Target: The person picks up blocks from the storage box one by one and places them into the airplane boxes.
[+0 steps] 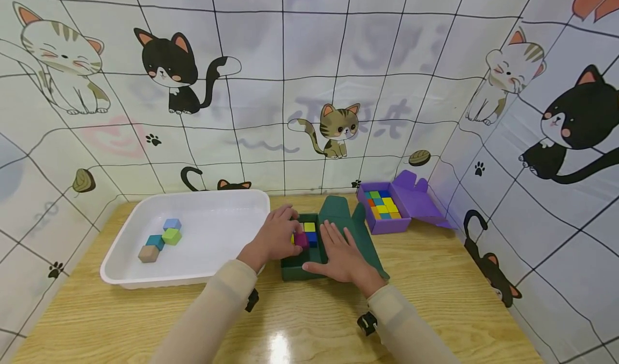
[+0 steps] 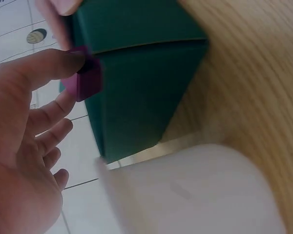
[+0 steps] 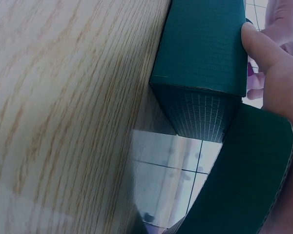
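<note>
My left hand [image 1: 274, 235] pinches a magenta cube [image 2: 89, 80] between thumb and fingertips, at the top of an open green cardboard box [image 1: 296, 273]. Inside that box, yellow and blue cubes [image 1: 311, 239] show beside the held one; the fingers hide part of the contents. My right hand [image 1: 342, 255] lies with straight fingers on the box's right edge and its folded-back lid [image 1: 336, 207]. From the right wrist, the thumb [image 3: 263, 46] shows against the top edge of the box.
At the left stands a white tray [image 1: 227, 235] holding a light blue block [image 1: 171, 224], a green block [image 1: 171, 237], a teal block [image 1: 155, 241] and a beige block [image 1: 148, 254]. A purple box [image 1: 393, 226] full of coloured cubes sits back right, its lid [image 1: 418, 200] folded open.
</note>
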`<state>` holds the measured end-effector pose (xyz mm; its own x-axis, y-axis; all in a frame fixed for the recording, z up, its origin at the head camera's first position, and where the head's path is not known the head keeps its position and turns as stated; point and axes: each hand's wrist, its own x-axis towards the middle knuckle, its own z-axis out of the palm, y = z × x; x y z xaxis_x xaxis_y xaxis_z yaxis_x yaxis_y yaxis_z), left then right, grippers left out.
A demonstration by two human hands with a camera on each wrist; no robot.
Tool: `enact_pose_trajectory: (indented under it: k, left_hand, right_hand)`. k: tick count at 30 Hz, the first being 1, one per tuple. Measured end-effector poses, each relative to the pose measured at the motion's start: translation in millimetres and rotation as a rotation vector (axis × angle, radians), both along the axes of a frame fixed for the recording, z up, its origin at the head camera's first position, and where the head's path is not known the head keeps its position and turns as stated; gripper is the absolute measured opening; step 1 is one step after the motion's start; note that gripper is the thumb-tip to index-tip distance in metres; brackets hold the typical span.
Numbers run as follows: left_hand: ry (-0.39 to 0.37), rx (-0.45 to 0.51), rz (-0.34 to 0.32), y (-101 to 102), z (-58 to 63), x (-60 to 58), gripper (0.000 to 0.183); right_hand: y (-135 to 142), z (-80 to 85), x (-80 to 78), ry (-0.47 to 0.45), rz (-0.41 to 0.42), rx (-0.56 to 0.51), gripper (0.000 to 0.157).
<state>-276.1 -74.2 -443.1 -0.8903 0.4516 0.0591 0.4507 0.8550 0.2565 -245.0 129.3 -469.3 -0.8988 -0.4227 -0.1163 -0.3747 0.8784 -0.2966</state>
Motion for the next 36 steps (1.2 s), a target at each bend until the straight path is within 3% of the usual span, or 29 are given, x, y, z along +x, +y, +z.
enact_pose_trajectory:
  k: [8,15,29,36]
  left_hand:
    - [-0.017,-0.021,-0.005,3.0,-10.1,1.0,0.027]
    - [0.013,-0.087,-0.008,6.1,-17.3,-0.2,0.026]
    - [0.066,-0.192,-0.021,12.4,-21.5,1.5,0.027]
    - [0.057,-0.205,-0.022,11.9,-21.8,1.2,0.028]
  right_hand:
    - [0.2,-1.4,-1.0,0.010,0.002,-0.004,0.108]
    - [0.0,-1.7,-0.9,0.017,0.000,-0.013,0.108]
    - [0.1,-0.8,0.5,0.020,0.000,-0.021,0.107]
    - [0.0,-0.8,0.6,0.019,-0.001,-0.021,0.108]
